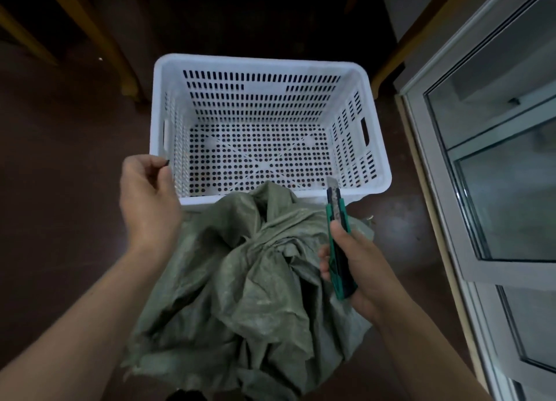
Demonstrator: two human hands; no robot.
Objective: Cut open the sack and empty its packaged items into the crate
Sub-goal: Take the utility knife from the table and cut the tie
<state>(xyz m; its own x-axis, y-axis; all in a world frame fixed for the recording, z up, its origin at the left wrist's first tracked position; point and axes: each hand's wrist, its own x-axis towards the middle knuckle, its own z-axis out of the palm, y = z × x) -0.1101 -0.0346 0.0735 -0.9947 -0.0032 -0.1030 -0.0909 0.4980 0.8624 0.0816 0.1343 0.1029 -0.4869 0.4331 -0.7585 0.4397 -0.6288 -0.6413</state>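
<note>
A crumpled grey-green woven sack (249, 286) stands on the floor right below me, its gathered top leaning against the near wall of a white perforated plastic crate (258, 66). The crate holds nothing. My right hand (358, 268) grips a green and black utility knife (338, 235) with its blade out, pointing up over the sack's right side. My left hand (149, 199) hovers at the crate's near left corner with the fingers curled around a small dark piece; what it is I cannot make out. The sack's contents are hidden.
The floor is dark brown. Yellow wooden furniture legs (99, 36) stand behind the crate on the left and right. A grey metal-framed glass door (496, 165) runs along the right side, close to the crate and sack.
</note>
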